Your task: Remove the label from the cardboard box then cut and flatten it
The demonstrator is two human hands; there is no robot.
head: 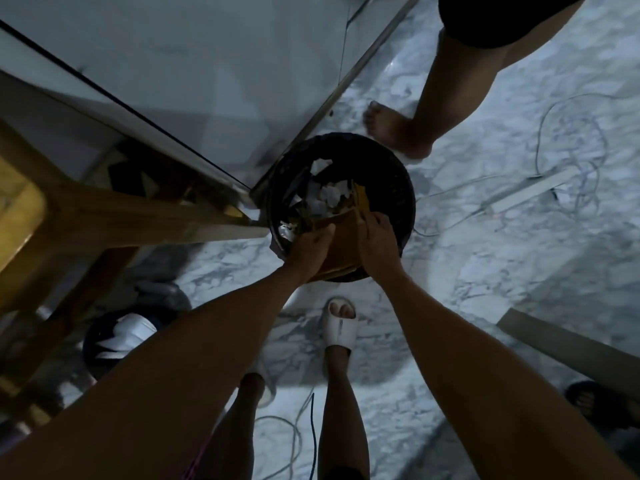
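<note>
The cardboard (341,244) is held over the near rim of the bin (398,181), gripped at its left edge by the left hand (308,247), fingers curled round it. It is judged light, fairly stiff, best taken by its edges. The right hand (377,237) is clamped on its right edge, both arms stretched downward.

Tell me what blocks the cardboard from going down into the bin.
Both hands, left and right, hold the cardboard over the bin. Crumpled paper scraps already lie in the bin right beneath its far edge. Nothing else visible is in the way.
</note>
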